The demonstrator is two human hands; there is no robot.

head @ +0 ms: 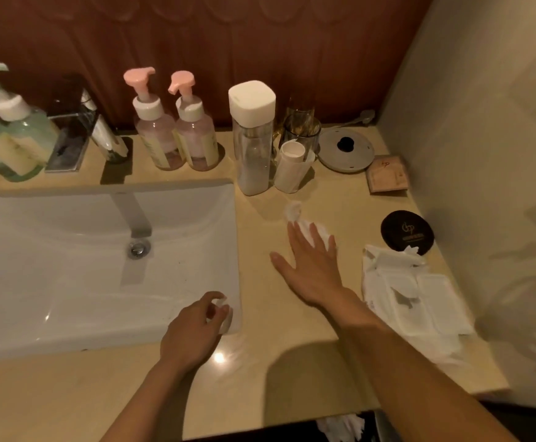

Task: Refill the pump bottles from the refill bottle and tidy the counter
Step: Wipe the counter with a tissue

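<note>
Tissue [293, 213], white and crumpled, lies on the counter [340, 202] right of centre, under the straight, spread fingers of the right hand [311, 266], which grips nothing. At lower centre, by the near right corner of the sink [52, 266], the left hand [193, 327] curls its fingers and pinches a small white scrap [223, 303]. Two pink pump bottles [155, 135] stand touching at upper centre, a green pump bottle [8, 135] at upper left, and a clear bottle [251, 138] with a white cap just right of the pink pair
</note>
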